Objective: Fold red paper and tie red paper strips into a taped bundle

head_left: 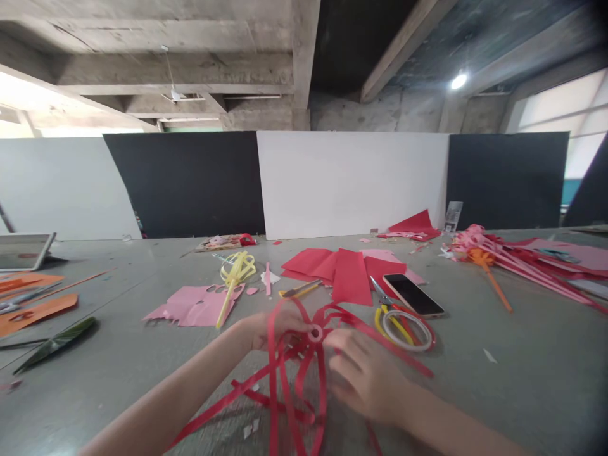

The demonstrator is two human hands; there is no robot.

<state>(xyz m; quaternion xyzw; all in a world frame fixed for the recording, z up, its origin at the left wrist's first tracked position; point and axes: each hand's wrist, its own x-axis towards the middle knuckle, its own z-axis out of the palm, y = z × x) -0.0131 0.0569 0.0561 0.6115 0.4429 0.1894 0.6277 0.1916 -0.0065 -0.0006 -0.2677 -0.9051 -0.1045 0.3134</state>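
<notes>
Long red paper strips [274,405] fan out and loop from a small pink paper ring [320,334] above the table in front of me. My left hand [278,326] is closed on the strips just left of the ring, its fingertips partly hidden behind a loop. From the right, my right hand [363,373] reaches in with curled fingers, the thumb and forefinger pinched at the ring's edge on a red strip; it is slightly blurred. Some strips hang toward the table's near edge, and one stretches to the right beneath my right hand.
Right of the hands lie a tape roll [386,329], yellow-handled scissors [380,320] and a phone [413,294]. Behind are red paper sheets [351,278], a cutter knife [301,289], pink paper [190,304] and a yellow paper flower [237,269]. Orange paper [47,313] lies left.
</notes>
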